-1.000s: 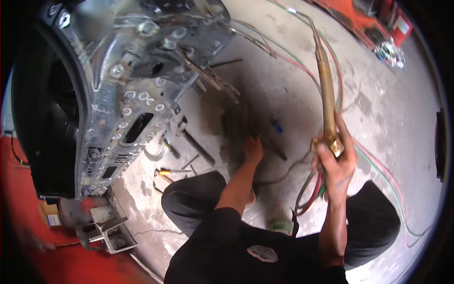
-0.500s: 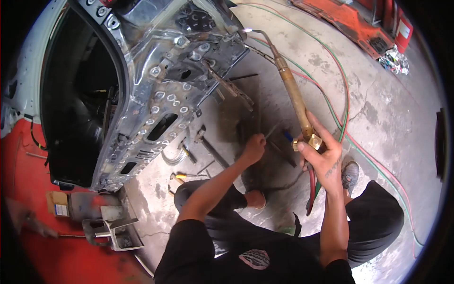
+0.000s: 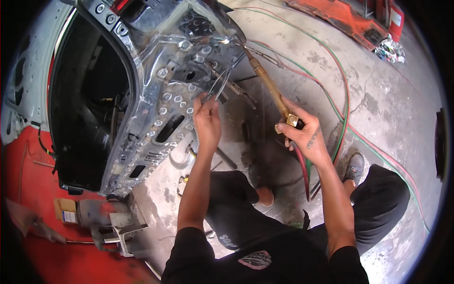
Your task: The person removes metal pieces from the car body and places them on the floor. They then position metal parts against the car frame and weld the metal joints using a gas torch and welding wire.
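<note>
My right hand (image 3: 302,130) is wrapped round the valve end of a brass torch (image 3: 269,84). The torch points up and left, and a small bright flame (image 3: 226,41) shows at its tip, at the upper edge of a bare metal car body panel (image 3: 175,90). Red and green hoses (image 3: 302,165) hang from the torch's rear end. My left hand (image 3: 207,118) is raised beside the panel, fingers pinched on thin metal rods (image 3: 221,83) that point up towards the flame.
An orange-red metal part (image 3: 338,21) lies at the top right beside crumpled foil (image 3: 390,49). Hoses (image 3: 346,94) curve over the concrete floor. A steel bracket (image 3: 125,234) and a cardboard box (image 3: 66,210) are at the lower left. A hammer handle (image 3: 226,158) lies below the panel.
My left hand has risen from low over the floor to the panel, with thin rods now clearly visible in it. My right hand has moved the torch left, bringing its tip over the panel.
</note>
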{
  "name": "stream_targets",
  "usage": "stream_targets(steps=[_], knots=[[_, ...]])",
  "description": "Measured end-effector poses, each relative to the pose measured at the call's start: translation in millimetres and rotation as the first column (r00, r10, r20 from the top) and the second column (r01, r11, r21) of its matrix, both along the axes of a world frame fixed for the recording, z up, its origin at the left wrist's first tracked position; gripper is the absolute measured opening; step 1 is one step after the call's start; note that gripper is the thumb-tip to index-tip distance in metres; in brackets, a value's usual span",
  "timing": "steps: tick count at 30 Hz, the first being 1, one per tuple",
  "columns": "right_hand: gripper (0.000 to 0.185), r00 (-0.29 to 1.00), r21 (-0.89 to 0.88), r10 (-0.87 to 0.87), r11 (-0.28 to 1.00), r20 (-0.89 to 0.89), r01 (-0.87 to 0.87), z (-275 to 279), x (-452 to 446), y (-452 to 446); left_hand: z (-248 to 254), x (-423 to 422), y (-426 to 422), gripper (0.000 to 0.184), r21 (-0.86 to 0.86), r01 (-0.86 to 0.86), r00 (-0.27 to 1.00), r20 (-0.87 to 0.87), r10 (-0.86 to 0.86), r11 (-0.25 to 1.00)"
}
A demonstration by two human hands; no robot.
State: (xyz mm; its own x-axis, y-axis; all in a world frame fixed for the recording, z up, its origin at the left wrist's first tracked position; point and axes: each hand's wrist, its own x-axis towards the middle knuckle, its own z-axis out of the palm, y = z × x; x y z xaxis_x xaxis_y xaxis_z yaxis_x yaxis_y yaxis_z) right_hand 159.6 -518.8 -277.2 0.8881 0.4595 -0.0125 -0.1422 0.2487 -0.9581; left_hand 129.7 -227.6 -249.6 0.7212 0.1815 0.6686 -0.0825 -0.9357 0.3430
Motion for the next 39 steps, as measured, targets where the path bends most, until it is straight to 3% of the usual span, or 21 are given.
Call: stream_targets(steps=[4, 13, 16, 39], knots=[[0.066, 0.999, 0.05, 0.016, 0.999, -0.035, -0.014, -1, 6, 6, -7, 10, 7, 0.019, 0.036, -0.04, 0.999, 0.018, 0.039, 0.999], [0.064, 0.998, 0.072, 0.02, 0.997, -0.057, -0.016, -4, 12, 11, -4, 0, 4, 0.024, -0.204, -0.149, 0.988, -0.072, 0.137, 0.968], [0.066, 0.998, 0.052, 0.016, 0.999, -0.054, -0.013, -3, 12, 14, -8, 1, 13, 0.023, -0.101, -0.127, 0.992, -0.036, 0.124, 0.987], [0.065, 0.999, 0.071, 0.008, 0.997, -0.042, -0.005, -8, 9, 15, -5, -2, 13, 0.02, -0.07, -0.099, 0.995, -0.008, 0.099, 0.993]])
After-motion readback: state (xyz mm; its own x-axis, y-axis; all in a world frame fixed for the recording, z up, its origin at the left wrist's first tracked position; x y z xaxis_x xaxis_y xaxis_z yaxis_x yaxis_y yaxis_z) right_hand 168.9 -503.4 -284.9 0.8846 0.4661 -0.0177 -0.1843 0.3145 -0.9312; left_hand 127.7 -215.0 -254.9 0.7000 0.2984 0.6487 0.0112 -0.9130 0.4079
